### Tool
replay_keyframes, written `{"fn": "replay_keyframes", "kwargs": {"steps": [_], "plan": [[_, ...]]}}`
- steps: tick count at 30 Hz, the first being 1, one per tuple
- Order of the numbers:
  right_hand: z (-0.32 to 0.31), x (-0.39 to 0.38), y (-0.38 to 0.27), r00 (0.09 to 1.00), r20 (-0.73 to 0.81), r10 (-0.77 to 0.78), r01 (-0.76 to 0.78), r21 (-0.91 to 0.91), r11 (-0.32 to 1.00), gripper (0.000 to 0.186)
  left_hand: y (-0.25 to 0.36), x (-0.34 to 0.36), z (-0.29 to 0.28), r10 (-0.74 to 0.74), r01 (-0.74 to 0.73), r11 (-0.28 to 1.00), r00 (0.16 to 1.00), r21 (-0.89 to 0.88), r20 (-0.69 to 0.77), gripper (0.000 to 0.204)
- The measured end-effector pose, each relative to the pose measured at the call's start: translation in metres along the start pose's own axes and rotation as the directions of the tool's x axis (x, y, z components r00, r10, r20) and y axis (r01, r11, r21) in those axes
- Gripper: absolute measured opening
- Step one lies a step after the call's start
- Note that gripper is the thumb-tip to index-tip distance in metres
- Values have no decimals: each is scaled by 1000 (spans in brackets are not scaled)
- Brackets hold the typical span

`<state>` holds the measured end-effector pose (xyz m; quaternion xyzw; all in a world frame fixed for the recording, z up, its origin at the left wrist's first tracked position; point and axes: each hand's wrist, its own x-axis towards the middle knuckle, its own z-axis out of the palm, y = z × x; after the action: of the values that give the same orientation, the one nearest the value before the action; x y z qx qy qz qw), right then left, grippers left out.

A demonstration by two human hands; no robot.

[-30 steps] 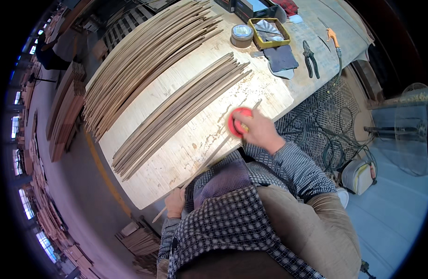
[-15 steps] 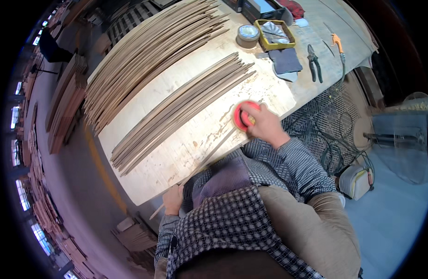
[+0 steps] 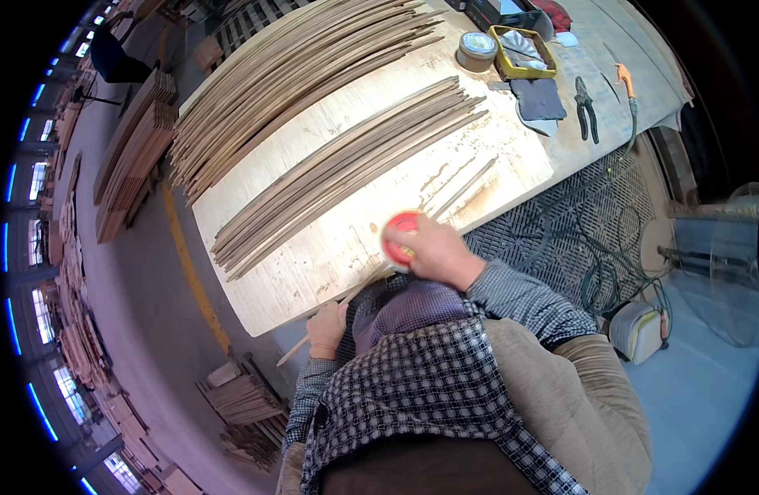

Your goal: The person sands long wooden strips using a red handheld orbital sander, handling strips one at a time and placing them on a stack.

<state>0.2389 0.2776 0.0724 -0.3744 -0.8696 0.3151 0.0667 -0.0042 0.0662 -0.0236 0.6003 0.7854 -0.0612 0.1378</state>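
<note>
In my right hand (image 3: 442, 252) is a round red sanding pad (image 3: 394, 239), blurred by motion, pressed on a thin wooden strip (image 3: 468, 185) at the bench's near edge. The strip runs slantwise under the pad. Closed round its lower left part is my left hand (image 3: 325, 327), and the strip's end sticks out past the fingers. Dust lies on the pale board (image 3: 330, 280) around it. Beyond, a smaller row of wooden strips (image 3: 346, 172) lies side by side on the board. A larger pile of strips (image 3: 288, 91) covers its far side.
At the back right are a round tin (image 3: 476, 53), a yellow tray (image 3: 547, 68), dark abrasive sheets (image 3: 539, 99), pliers (image 3: 586, 110) and an orange air gun (image 3: 624, 80). Hoses (image 3: 598, 276) lie on the floor mat at right. Stacked boards (image 3: 140, 157) stand at left.
My right hand has slid the sanding pad along the strip, toward the lower left and nearer my left hand. My left hand still grips the strip. The whole view has shifted a little.
</note>
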Motion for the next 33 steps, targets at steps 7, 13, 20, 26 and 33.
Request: {"fn": "replay_keyframes", "kwargs": {"steps": [7, 13, 20, 26, 33], "plan": [[17, -1, -10, 979, -9, -206, 205, 116, 972, 41, 5, -1, -4, -29, 27, 997, 999, -66, -27, 32], [-31, -13, 56, 964, -226, 137, -132, 36, 991, 51, 1, -6, -2, -11, -4, 994, 991, -105, -135, 33], [-85, -9, 104, 921, -341, 187, -238, -112, 965, 60, -17, 10, -12, 64, -46, 980, 994, -195, 89, 34], [-73, -6, 108, 895, -338, 292, -313, -9, 950, 60, -21, 16, -11, 68, -9, 951, 981, -308, 182, 37], [-27, -7, 50, 978, -207, -15, 14, -7, 1000, 48, -23, 14, -10, 58, 49, 906, 970, -420, 238, 36]]}}
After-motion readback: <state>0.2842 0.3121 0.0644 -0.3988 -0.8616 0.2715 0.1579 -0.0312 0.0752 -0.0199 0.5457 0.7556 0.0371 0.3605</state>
